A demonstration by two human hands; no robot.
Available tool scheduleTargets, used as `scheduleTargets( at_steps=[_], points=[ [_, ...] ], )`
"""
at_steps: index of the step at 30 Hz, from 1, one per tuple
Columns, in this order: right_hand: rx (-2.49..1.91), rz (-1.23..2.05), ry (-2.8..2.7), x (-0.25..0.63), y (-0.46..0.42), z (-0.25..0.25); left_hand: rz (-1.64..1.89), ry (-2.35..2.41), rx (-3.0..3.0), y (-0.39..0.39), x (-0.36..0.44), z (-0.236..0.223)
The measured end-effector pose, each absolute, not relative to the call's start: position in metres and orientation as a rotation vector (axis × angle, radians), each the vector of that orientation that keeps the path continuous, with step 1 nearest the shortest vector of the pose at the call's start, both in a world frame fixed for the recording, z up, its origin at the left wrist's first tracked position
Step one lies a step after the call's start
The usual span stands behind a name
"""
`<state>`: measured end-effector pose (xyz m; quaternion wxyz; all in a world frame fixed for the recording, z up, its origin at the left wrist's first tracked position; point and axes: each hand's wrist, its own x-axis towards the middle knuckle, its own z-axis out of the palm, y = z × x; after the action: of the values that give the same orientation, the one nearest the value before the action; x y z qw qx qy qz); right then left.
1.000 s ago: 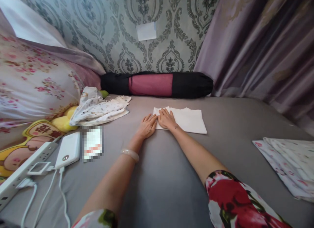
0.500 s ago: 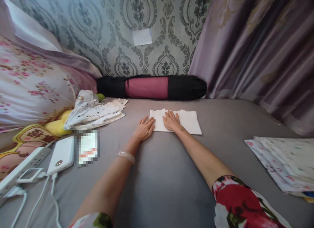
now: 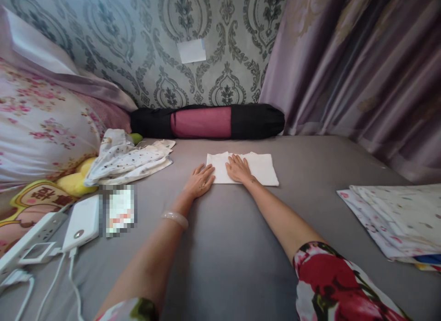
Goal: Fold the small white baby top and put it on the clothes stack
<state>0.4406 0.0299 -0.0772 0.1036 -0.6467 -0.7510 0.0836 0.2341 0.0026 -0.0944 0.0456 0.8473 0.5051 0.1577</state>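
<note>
From where I stand, both of the person's hands are palm down over a white folded cloth (image 3: 262,168), which lies flat on the grey bed sheet (image 3: 220,247), near the middle of the bed. The right hand (image 3: 238,168) is spread open on top of the cloth, left of its centre, gripping nothing. The left hand (image 3: 200,180) is open too, its fingers reaching over the cloth's left edge while the rest of it lies beside the cloth, with nothing in its hold. A pale bangle (image 3: 175,218) circles the left wrist, and a red floral sleeve (image 3: 337,275) covers the upper right arm.

Behind the cloth, a long black and pink bag (image 3: 201,123) lies along the patterned wall (image 3: 138,45). Over to the left I see a rumpled spotted cloth (image 3: 131,161) by a floral-print cover (image 3: 44,123), and nearer, a white power bank (image 3: 82,220) beside a white power strip (image 3: 48,225). Next to the power bank is an item (image 3: 120,210) blurred out too heavily to make out. Off to the right, well apart from the hands, lies a stack of folded printed cloths (image 3: 399,215), near the mauve curtain (image 3: 320,72)
</note>
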Motion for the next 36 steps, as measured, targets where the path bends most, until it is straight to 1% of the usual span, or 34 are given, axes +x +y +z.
scheduleTargets(
  at_steps=[2,6,9,20,25,32,36],
  points=[
    [-1.939,0.263,-2.194,0.446,0.028,-0.074,0.481,1.540,2.591,0.002,0.234,-0.094],
    [-2.038,0.137,-2.091,0.464,0.021,-0.072,0.422,1.550,2.609,0.003,0.234,-0.094],
    [-2.074,0.138,-2.089,0.475,0.017,-0.074,0.360,1.557,2.632,0.004,0.234,-0.095],
    [-2.050,0.097,-2.049,0.477,0.015,-0.083,0.290,1.593,2.651,0.002,0.235,-0.091],
    [-2.043,0.088,-1.997,0.482,0.013,-0.083,0.327,1.606,2.641,0.003,0.234,-0.093],
    [-2.182,0.107,-1.871,0.504,0.008,-0.081,0.432,1.536,2.696,0.007,0.231,-0.100],
    [-2.196,0.119,-1.872,0.508,0.006,-0.084,0.415,1.540,2.688,0.008,0.230,-0.102]
  ],
)
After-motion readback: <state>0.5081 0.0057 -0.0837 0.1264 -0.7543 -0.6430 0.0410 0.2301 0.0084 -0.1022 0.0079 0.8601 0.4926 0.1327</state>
